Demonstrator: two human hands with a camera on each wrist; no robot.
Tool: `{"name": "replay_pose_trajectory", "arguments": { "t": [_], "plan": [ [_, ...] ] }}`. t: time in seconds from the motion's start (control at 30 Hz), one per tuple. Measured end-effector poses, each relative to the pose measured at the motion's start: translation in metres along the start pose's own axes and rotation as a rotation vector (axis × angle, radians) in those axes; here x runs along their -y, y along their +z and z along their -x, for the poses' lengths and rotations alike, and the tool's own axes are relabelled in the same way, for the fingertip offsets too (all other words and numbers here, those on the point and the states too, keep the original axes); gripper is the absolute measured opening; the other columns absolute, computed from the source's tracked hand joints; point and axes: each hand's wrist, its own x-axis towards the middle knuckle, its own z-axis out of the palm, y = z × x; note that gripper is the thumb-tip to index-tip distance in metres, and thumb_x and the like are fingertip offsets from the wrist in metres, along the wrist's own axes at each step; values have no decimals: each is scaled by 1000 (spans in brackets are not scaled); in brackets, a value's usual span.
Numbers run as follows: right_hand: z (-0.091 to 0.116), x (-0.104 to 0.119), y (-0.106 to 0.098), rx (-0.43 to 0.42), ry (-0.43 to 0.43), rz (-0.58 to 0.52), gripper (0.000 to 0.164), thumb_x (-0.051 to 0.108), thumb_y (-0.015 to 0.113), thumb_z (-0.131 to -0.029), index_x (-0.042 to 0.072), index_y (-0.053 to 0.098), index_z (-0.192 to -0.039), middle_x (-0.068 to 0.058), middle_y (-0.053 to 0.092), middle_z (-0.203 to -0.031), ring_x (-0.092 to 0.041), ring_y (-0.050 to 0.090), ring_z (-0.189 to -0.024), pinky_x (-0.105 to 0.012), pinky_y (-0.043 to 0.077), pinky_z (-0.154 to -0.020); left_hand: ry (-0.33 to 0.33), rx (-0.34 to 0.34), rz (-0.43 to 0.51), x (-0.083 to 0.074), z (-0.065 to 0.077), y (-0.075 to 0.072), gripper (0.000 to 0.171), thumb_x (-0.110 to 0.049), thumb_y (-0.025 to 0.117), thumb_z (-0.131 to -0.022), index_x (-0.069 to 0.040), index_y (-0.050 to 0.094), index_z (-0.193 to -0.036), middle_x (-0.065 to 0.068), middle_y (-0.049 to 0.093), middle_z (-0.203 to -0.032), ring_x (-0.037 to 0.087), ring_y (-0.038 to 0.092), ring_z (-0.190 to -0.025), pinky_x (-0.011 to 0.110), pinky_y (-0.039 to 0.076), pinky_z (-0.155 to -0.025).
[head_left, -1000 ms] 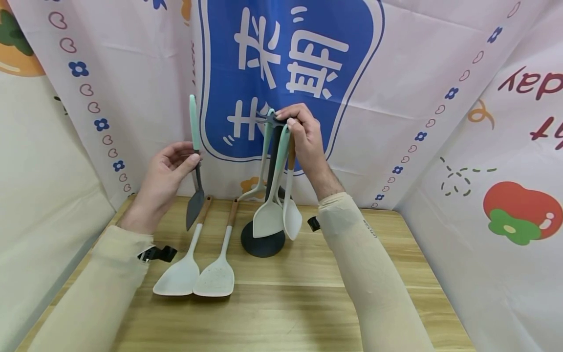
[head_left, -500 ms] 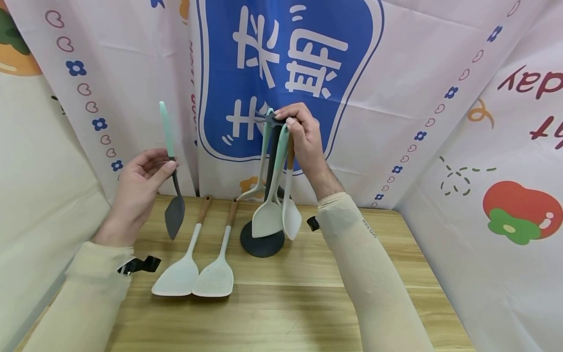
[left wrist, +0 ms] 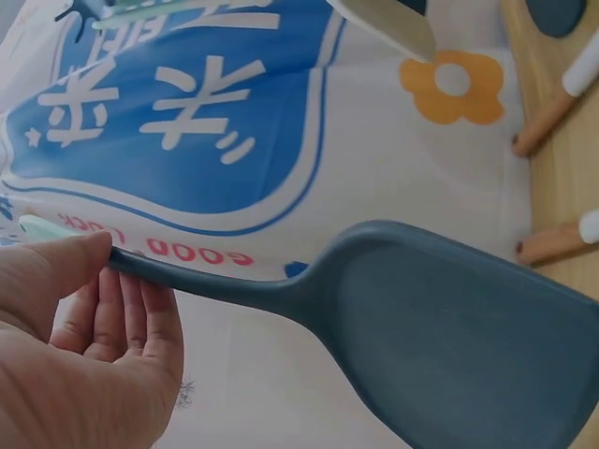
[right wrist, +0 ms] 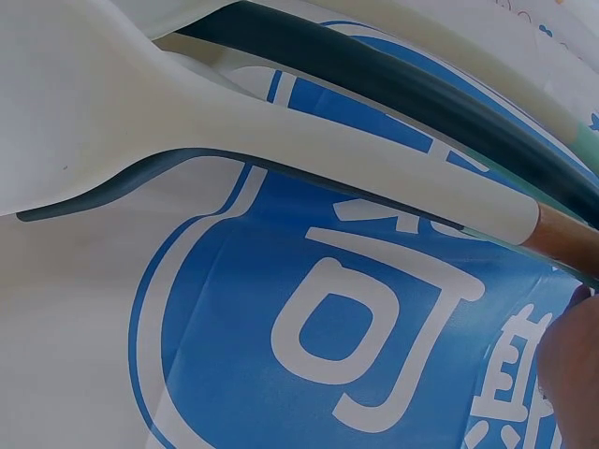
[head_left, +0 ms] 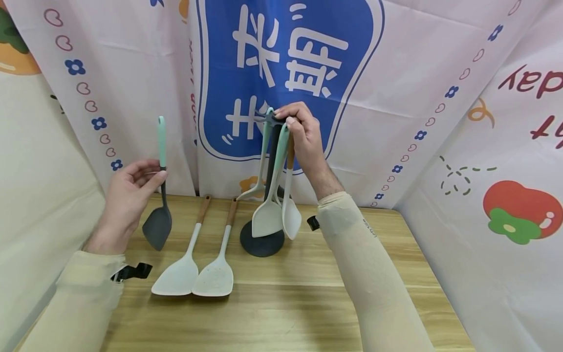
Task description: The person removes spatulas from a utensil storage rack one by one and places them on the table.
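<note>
My left hand (head_left: 125,198) pinches a dark grey spatula (head_left: 158,227) near where its mint handle meets the dark shaft. The spatula hangs blade down over the table's left part; its broad blade (left wrist: 459,327) fills much of the left wrist view. With fingers on the top hooks, my right hand (head_left: 304,134) holds the utensil stand (head_left: 262,244), which has a round black base. From the stand hang a cream spatula (head_left: 267,220) with a mint handle, a white utensil with a wooden handle (head_left: 292,220), and other utensils partly hidden behind them.
Two white spatulas with wooden handles, a left one (head_left: 178,276) and a right one (head_left: 214,278), lie side by side on the wooden table (head_left: 308,308), left of the stand. A printed cloth (head_left: 422,63) hangs behind, with more cloth at both sides.
My left hand has carried the grey spatula left and lower, away from the stand, and its blade has turned to show its broad face. My right hand stays at the stand's top.
</note>
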Motion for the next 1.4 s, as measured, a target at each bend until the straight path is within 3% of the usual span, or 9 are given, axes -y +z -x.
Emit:
{"name": "replay_pose_trajectory", "arguments": {
  "t": [0.33,0.47,0.67,0.8,1.07,1.3,1.4],
  "plan": [
    [0,-1,0,2,2,12,49,28,46,-109,-14,70,-118,-35,67,-129,-7,66,-124,-29,54,-113,-126,22,-344,24,1,-8,22,-25,75,-117,-29,70,-139,-31,70,-117,-10,68,-112,2,56,-94],
    [0,-1,0,3,8,10,50,29,46,-110,-14,70,-118,-36,66,-129,-7,65,-125,-29,54,-113,-131,40,-377,34,1,-10,26,-23,74,-117,-19,70,-143,-31,68,-115,-11,67,-110,2,56,-93],
    [-1,-1,0,3,11,6,50,29,46,-109,-14,70,-118,-35,67,-129,-7,65,-125,-29,54,-113,-166,91,-443,50,5,-15,52,-29,72,-119,2,62,-159,-29,66,-120,-12,62,-110,2,53,-92],
    [-1,-2,0,1,16,7,50,29,46,-109,-15,70,-118,-35,66,-129,-7,65,-125,-29,54,-113,-193,120,-492,59,8,-19,57,-32,70,-120,4,59,-163,-23,67,-124,-15,61,-109,3,51,-91],
    [0,-1,0,-3,18,6,50,28,46,-110,-15,70,-118,-35,66,-129,-6,65,-124,-28,54,-113,-197,156,-529,73,11,-23,52,-27,71,-120,6,63,-159,-10,73,-126,-17,62,-103,5,52,-87],
    [0,1,0,-4,18,-1,49,29,47,-109,-14,71,-118,-33,67,-129,-8,66,-124,-29,54,-113,-203,187,-566,80,15,-24,52,-25,70,-120,7,62,-160,26,72,-147,-19,59,-99,8,53,-82],
    [0,0,0,-2,23,2,50,29,47,-109,-14,70,-118,-33,67,-129,-8,66,-124,-29,53,-113,-216,215,-587,79,15,-24,52,-26,70,-120,7,61,-160,31,69,-150,-21,58,-98,9,55,-81]
  ]
}}
